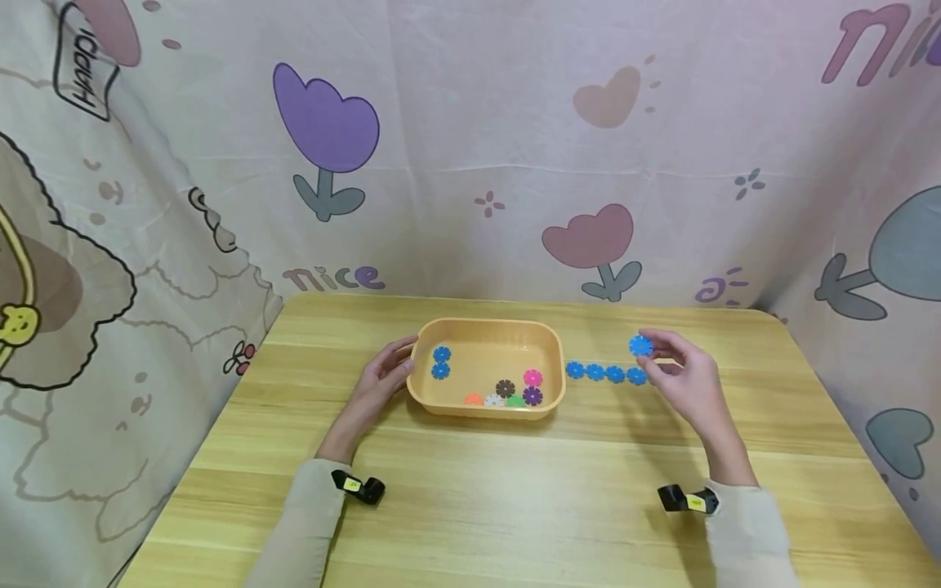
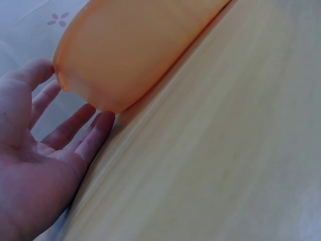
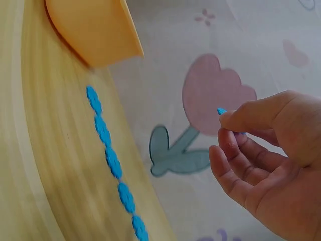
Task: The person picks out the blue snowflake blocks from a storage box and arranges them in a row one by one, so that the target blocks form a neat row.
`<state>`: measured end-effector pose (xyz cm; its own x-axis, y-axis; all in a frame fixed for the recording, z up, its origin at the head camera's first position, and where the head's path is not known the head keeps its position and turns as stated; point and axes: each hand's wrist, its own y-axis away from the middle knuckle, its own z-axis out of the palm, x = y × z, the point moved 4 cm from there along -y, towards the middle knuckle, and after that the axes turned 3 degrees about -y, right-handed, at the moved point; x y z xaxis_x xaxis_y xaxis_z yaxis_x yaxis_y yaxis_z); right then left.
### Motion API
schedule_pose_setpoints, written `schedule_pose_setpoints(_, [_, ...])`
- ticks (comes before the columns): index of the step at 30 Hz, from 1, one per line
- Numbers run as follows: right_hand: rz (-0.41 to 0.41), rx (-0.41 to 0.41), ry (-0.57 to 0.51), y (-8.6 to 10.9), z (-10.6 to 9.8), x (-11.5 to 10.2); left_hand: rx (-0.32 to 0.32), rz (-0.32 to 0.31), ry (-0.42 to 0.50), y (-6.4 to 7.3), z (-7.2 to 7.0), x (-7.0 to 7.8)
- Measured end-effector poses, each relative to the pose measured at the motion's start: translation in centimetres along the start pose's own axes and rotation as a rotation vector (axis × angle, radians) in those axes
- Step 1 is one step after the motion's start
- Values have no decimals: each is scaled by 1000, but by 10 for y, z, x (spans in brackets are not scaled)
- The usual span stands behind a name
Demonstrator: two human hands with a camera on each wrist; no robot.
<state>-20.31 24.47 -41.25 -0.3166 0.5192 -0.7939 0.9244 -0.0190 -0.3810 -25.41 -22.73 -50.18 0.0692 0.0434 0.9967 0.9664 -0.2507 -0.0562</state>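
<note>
A blue notched plastic disc (image 1: pixel 640 345) is pinched between the thumb and fingers of my right hand (image 1: pixel 687 380), held above the table. Below it, several blue discs of the same kind (image 1: pixel 595 372) lie in a row on the table, end to end; in the right wrist view the row (image 3: pixel 114 162) runs away from the tray. My left hand (image 1: pixel 378 384) touches the left end of an orange-yellow plastic tray (image 1: pixel 478 351), fingertips against its side, as the left wrist view shows. Inside the tray, two blue discs (image 1: pixel 441 363) lie at the left.
More discs lie along the tray's front right: a brown one (image 1: pixel 505 389), a pink one (image 1: pixel 532 378), a purple one (image 1: pixel 532 397), plus orange, white and green ones. The wooden table (image 1: pixel 515 498) meets a printed cloth (image 1: pixel 456 122) at its back edge.
</note>
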Motion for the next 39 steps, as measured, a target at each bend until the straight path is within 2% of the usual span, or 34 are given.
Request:
schedule_pose_setpoints(18, [134, 74, 49, 11, -43, 51, 2, -4, -8, -1, -1, -1])
schedule_pose_setpoints(28, [225, 104, 7, 20, -66, 78, 0, 2, -10, 0, 0, -1])
schedule_pose_setpoints(34, [330, 97, 68, 27, -75, 92, 3, -2, -12, 0, 0, -1])
schedule_pose_setpoints(39, [334, 96, 144, 31, -78, 104, 2, 2, -5, 0, -1, -1])
